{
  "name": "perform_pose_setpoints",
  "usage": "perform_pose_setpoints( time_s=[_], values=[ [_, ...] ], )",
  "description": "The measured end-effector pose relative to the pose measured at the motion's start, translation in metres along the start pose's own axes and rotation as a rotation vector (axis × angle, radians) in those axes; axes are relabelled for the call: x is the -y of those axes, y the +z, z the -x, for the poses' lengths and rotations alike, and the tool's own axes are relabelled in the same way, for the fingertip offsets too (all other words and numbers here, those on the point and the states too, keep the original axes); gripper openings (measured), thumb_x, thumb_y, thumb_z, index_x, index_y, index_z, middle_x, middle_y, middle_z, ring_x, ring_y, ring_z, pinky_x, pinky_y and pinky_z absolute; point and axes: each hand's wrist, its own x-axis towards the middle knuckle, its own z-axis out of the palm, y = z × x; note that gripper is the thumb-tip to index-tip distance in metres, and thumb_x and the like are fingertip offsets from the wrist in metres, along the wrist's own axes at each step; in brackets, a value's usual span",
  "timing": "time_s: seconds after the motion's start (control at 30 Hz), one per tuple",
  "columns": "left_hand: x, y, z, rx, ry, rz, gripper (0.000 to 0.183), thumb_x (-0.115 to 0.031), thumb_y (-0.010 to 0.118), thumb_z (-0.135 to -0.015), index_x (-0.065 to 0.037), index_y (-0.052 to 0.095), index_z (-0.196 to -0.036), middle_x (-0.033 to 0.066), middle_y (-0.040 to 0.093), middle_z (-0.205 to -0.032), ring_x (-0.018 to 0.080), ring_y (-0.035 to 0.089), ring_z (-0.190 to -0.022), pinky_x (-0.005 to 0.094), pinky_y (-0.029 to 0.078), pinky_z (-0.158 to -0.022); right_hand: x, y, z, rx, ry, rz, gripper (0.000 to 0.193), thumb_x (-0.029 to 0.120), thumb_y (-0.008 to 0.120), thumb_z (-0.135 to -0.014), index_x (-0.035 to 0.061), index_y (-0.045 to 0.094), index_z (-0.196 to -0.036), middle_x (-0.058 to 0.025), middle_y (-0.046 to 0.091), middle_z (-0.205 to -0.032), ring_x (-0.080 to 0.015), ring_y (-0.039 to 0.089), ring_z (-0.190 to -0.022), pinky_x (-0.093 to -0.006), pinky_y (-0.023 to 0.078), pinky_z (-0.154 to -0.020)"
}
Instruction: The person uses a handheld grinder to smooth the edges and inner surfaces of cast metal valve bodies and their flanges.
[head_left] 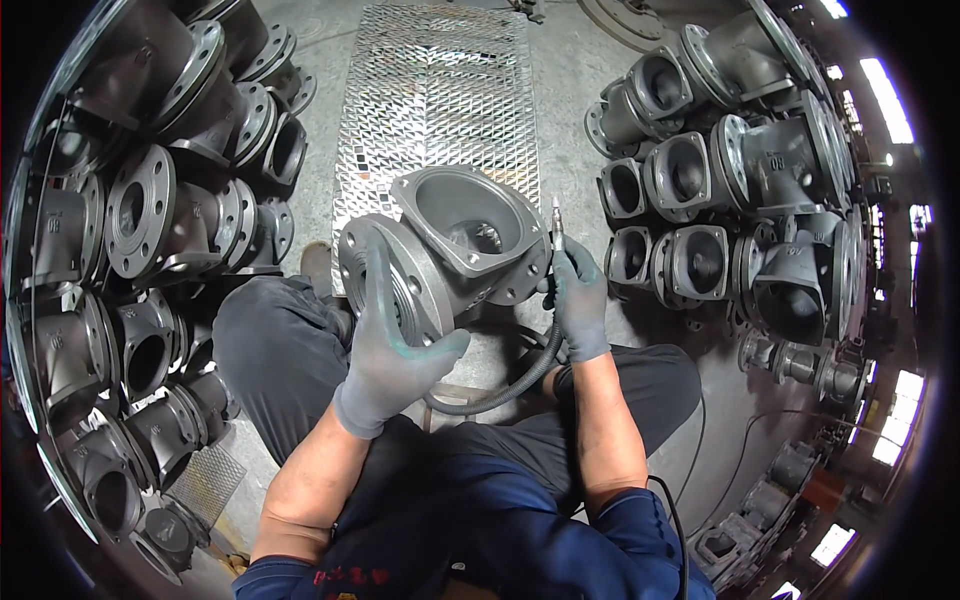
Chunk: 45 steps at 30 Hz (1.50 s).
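A grey cast-metal valve body (455,245) is in front of me, its wide squared opening facing up and a round bolt-holed flange on either side. My left hand (392,345), in a grey-green glove, lies against the left flange with fingers stretched upward and thumb spread out. In my gloved right hand (580,300) is a slim pencil grinder (557,225), held upright with its narrow metal tip pointing away from me. The tip is beside the right flange, apart from it. A black ribbed hose (510,392) curves below the right hand. What bears the valve body is hidden beneath it.
Stacked valve bodies (140,215) rise on my left, and more castings (690,170) stand stacked on my right. A shiny patterned metal plate (435,90) lies on the floor ahead. Thin black cables (700,440) trail on the right. My bent knees flank the work.
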Motion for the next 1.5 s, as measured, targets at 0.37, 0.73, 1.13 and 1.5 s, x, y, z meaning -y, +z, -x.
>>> perform_pose_setpoints(
  time_s=[0.37,0.73,1.13,1.5],
  values=[
    [-0.013,0.011,-0.015,0.191,-0.085,-0.205,0.148,-0.016,0.095,-0.07,0.007,-0.006,-0.176,0.038,0.039,-0.169,0.0445,0.053,-0.151,0.0459,0.049,-0.121,-0.002,-0.004,-0.019,-0.021,0.046,-0.117,0.036,0.018,0.06,-0.113,0.0019,0.069,-0.144,-0.0026,0.075,-0.097,-0.0072,0.065,-0.067,-0.0242,0.051,-0.055],
    [-0.012,0.005,-0.058,-0.167,-0.227,0.003,0.119,-0.015,0.088,-0.086,0.009,0.013,-0.176,0.0203,0.056,-0.154,0.0237,0.062,-0.132,0.0364,0.05,-0.115,0.035,-0.02,0.016,0.141,0.069,-0.145,0.057,0.008,0.054,-0.114,0.0044,0.043,-0.17,-0.0123,0.074,-0.124,-0.0115,0.07,-0.08,-0.0261,0.058,-0.063],
    [-0.016,0.005,-0.045,0.061,-0.03,-0.287,0.142,-0.019,0.097,-0.071,0.007,0.007,-0.177,0.0301,0.033,-0.178,0.0381,0.042,-0.161,0.0434,0.035,-0.131,0.014,-0.032,0.025,0.206,-0.013,-0.126,0.06,0.007,0.052,-0.113,0.0096,0.042,-0.173,-0.0101,0.075,-0.116,-0.0081,0.066,-0.076,-0.0239,0.055,-0.061],
    [-0.011,0.005,-0.052,-0.034,0.12,-0.487,0.121,-0.014,0.091,-0.08,0.003,0.021,-0.177,0.0234,0.047,-0.172,0.0283,0.061,-0.144,0.0393,0.051,-0.118,0.009,-0.023,0.037,0.263,-0.105,0.208,0.061,0.007,0.054,-0.112,0.015,0.046,-0.172,-0.0098,0.079,-0.119,-0.0097,0.071,-0.076,-0.0276,0.061,-0.066]
  ],
)
